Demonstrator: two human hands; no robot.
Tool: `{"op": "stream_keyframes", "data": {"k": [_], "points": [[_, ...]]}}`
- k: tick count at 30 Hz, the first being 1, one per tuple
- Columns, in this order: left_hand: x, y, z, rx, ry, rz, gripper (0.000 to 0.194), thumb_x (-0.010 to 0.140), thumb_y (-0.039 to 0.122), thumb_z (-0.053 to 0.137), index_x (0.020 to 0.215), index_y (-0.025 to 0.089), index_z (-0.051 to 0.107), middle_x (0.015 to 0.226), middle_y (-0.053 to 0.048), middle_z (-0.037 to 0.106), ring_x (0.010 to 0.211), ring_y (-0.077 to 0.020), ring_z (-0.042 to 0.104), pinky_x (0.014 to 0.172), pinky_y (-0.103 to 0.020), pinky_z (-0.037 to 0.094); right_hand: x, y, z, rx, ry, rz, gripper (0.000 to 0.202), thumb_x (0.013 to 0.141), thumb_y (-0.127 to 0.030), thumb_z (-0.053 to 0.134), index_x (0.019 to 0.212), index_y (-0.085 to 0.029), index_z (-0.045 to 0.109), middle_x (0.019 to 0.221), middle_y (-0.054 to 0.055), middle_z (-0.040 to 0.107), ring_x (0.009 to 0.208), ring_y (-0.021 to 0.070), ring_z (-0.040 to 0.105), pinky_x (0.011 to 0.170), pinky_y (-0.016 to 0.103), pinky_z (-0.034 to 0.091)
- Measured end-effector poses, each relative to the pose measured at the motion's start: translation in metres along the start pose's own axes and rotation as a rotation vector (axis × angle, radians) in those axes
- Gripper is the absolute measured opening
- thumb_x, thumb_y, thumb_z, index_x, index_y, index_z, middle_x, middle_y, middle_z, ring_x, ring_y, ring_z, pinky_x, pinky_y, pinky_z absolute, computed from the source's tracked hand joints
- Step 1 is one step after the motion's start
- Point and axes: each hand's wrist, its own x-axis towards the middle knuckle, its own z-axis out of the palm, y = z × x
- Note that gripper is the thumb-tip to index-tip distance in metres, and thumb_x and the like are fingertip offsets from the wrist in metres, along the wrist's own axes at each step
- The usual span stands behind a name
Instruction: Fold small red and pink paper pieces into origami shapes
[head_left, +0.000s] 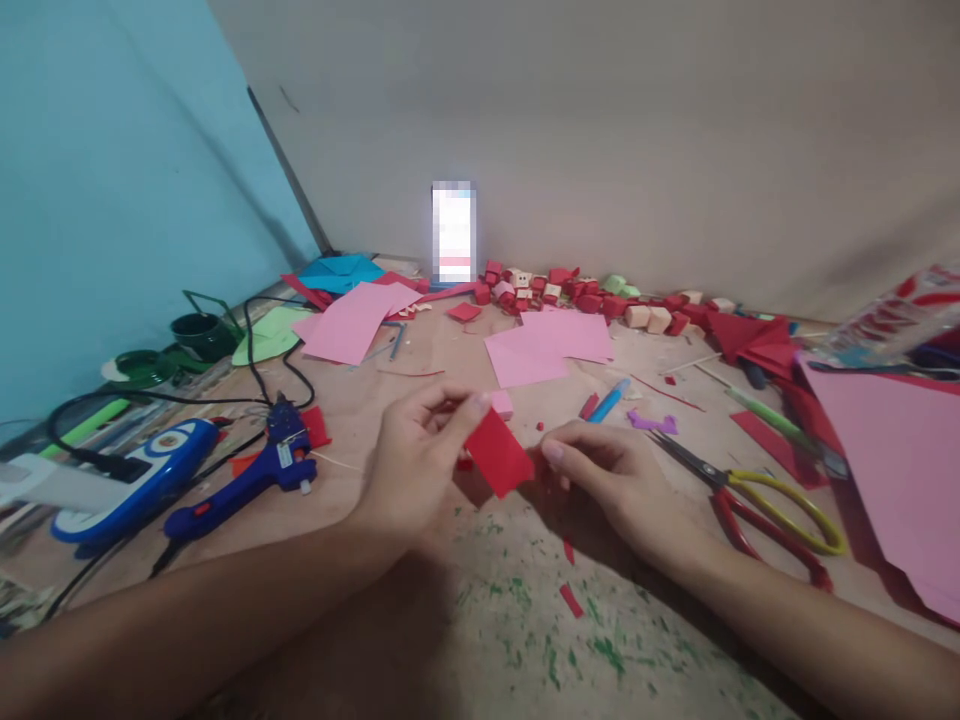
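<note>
Head view: left hand pinches red paper edge; right hand apart.

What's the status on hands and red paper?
Left hand pinching small red paper piece. Right hand close by, grip unclear. Red-and-yellow-handled metal scissors off to its right.

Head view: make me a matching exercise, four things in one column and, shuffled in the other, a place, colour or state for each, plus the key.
Things
1. Glue gun
2. Scissors
3. Red paper piece
4. Phone

Clues
A. Pinched in the left hand
B. Standing at the back, screen lit
C. One yellow handle, one red
D. Lying between the blue power strip and the left hand

Pairs: 1-D, 2-C, 3-A, 4-B
</note>
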Motion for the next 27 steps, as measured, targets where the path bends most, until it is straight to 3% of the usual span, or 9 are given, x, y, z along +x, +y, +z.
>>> {"op": "stream_keyframes", "data": {"k": [3, 6, 10, 14, 18, 22, 27], "points": [[-0.0084, -0.0003, 0.0051, 0.012, -0.188, -0.112, 0.019, 0.087, 0.034, 0.073, 0.083, 0.016, 0.073, 0.068, 0.002, 0.067, 0.052, -0.0084, 0.057, 0.046, -0.016, 0.043, 0.0001, 0.0013, 0.0011, -0.005, -0.041, -0.039, 0.012, 0.087, -0.031, 0.075, 0.088, -0.020, 0.079, 0.082, 0.003, 0.076, 0.071, 0.0138, 0.065, 0.068, 0.025, 0.050], [-0.0094, 0.0012, 0.0058, -0.006, -0.271, -0.167, 0.020, 0.085, 0.035, 0.075, 0.088, 0.015, 0.074, 0.071, 0.000, 0.069, 0.050, -0.0085, 0.058, 0.045, -0.017, 0.045, -0.0026, 0.0020, 0.0027, -0.113, -0.063, -0.043, 0.012, 0.088, -0.028, 0.073, 0.086, -0.019, 0.080, 0.083, 0.004, 0.078, 0.072, 0.0149, 0.066, 0.067, 0.026, 0.049], [-0.0056, 0.0047, 0.0024, -0.027, -0.329, -0.233, 0.035, 0.081, 0.038, 0.079, 0.109, 0.017, 0.074, 0.077, -0.001, 0.071, 0.056, -0.0096, 0.062, 0.045, -0.016, 0.043, -0.0025, 0.0061, 0.0016, 0.026, 0.088, -0.006, 0.015, 0.086, -0.034, 0.077, 0.082, -0.019, 0.079, 0.081, 0.004, 0.076, 0.069, 0.0154, 0.064, 0.066, 0.028, 0.049], [-0.0032, 0.0036, 0.0018, 0.033, -0.463, -0.277, 0.024, 0.086, 0.036, 0.073, 0.087, 0.012, 0.074, 0.062, 0.000, 0.064, 0.054, -0.0082, 0.058, 0.049, -0.015, 0.044, 0.0011, 0.0100, -0.0014, 0.118, 0.166, 0.016, 0.019, 0.082, -0.038, 0.080, 0.084, -0.019, 0.078, 0.086, 0.007, 0.076, 0.074, 0.0182, 0.066, 0.069, 0.032, 0.052], [-0.0039, 0.0016, 0.0042, 0.074, -0.437, -0.249, 0.021, 0.085, 0.032, 0.072, 0.079, 0.011, 0.072, 0.058, 0.000, 0.064, 0.051, -0.0083, 0.057, 0.048, -0.016, 0.044, 0.0008, 0.0073, -0.0019, 0.029, 0.174, -0.028, 0.020, 0.084, -0.037, 0.079, 0.092, -0.020, 0.075, 0.084, 0.004, 0.075, 0.069, 0.0169, 0.066, 0.064, 0.030, 0.052], [-0.0066, 0.0000, 0.0056, 0.032, -0.406, -0.262, 0.021, 0.080, 0.031, 0.076, 0.078, 0.011, 0.069, 0.061, -0.003, 0.067, 0.052, -0.0115, 0.061, 0.051, -0.021, 0.049, -0.0001, 0.0045, -0.0003, -0.078, 0.212, -0.079, 0.018, 0.083, -0.033, 0.080, 0.088, -0.020, 0.068, 0.077, 0.000, 0.071, 0.064, 0.0137, 0.064, 0.058, 0.025, 0.048], [-0.0074, -0.0017, 0.0065, -0.058, -0.449, -0.285, 0.025, 0.076, 0.033, 0.081, 0.078, 0.012, 0.068, 0.066, -0.004, 0.070, 0.056, -0.0138, 0.065, 0.054, -0.024, 0.052, -0.0003, 0.0012, -0.0008, -0.029, 0.003, -0.051, 0.021, 0.091, -0.037, 0.072, 0.100, -0.019, 0.074, 0.089, 0.005, 0.075, 0.079, 0.0171, 0.070, 0.073, 0.030, 0.054]]}}
